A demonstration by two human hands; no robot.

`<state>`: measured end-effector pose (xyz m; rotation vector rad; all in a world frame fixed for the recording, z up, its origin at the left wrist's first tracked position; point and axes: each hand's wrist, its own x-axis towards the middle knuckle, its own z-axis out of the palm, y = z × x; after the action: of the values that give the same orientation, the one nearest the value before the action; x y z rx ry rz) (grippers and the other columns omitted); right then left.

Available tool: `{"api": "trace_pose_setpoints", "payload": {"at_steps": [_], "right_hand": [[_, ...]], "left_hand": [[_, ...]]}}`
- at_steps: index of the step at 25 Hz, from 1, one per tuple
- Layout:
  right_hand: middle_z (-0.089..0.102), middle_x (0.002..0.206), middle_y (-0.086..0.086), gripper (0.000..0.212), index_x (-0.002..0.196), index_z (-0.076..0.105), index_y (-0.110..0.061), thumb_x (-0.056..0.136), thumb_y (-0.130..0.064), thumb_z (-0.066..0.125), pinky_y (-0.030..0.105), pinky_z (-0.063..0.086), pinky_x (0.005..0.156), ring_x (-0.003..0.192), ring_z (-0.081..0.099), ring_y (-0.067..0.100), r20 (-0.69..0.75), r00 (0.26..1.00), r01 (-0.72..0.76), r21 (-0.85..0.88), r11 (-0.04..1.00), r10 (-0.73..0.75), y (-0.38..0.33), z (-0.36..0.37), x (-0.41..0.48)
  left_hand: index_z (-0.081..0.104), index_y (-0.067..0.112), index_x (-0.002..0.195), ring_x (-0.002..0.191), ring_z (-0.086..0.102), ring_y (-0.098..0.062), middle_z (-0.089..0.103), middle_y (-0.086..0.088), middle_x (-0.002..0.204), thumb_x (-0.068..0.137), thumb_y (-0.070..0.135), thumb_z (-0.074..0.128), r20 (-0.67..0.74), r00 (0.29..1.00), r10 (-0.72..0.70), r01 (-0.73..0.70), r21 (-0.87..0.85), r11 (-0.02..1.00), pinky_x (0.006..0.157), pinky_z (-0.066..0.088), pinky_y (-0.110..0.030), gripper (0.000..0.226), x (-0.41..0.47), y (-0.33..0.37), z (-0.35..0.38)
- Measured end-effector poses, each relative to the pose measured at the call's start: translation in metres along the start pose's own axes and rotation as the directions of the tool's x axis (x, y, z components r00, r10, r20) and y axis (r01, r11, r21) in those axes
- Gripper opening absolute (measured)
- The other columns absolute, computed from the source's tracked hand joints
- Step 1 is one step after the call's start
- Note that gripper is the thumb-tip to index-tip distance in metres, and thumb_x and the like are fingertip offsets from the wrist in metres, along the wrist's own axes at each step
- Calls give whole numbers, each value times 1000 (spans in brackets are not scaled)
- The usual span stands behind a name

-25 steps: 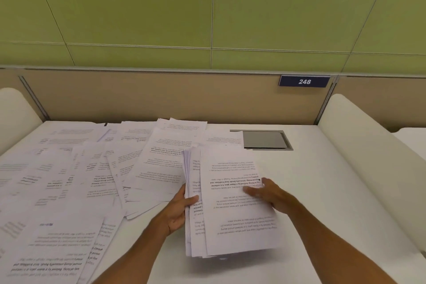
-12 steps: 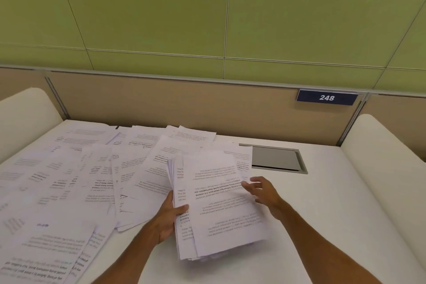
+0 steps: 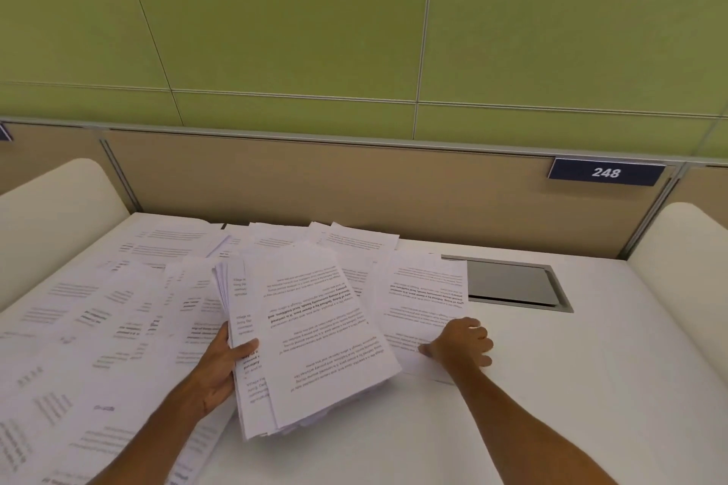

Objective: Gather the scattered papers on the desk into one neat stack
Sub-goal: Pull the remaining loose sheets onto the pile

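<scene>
A thick, uneven stack of printed sheets (image 3: 315,339) is held up off the white desk (image 3: 551,386) by my left hand (image 3: 220,362), thumb on top at its left edge. To the right of the stack lies a single printed sheet (image 3: 425,299), and my right hand (image 3: 461,343) pinches its near right corner with curled fingers. Many loose scattered papers (image 3: 98,319) overlap across the left and back of the desk.
A grey cable hatch (image 3: 512,283) is set into the desk at the back right. Rounded white side dividers (image 3: 677,248) flank the desk. A tan back panel carries a blue sign (image 3: 606,172) reading 248.
My right hand left the top of the stack and moved right onto a single sheet on the desk. The stack, in my left hand, shifted left and rose slightly.
</scene>
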<state>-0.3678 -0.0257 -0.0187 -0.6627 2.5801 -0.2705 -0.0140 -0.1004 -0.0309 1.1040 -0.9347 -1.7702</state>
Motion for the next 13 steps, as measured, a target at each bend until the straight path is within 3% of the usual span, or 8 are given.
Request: {"api": "trace_pose_setpoints", "payload": {"at_steps": [4,9,13], "right_hand": [[48,136,14,93,137,40,-7,63,-27,92,45,44,102,129,46,31,111,994,-19,90,996,9,-34,8,0],[55,130,16,75,129,47,-6,67,-20,87,42,46,103,122,52,34,163,986,-91,289,953,45,-35,14,7],[60,111,15,62,124,51,2,73,-21,78,43,53,91,99,61,34,121,991,-123,665,737,56,-30,19,17]], "left_hand": [[43,16,141,112,59,-35,60,-13,131,90,-13,49,8,998,-58,58,28,998,74,61,-42,59,9,11,-43],[43,18,140,105,62,-31,59,-14,132,89,-12,51,21,994,-111,109,72,991,68,61,-39,60,28,18,-75],[41,18,141,109,61,-36,59,-15,131,88,-13,52,78,983,-165,156,103,982,76,59,-47,63,41,22,-80]]}}
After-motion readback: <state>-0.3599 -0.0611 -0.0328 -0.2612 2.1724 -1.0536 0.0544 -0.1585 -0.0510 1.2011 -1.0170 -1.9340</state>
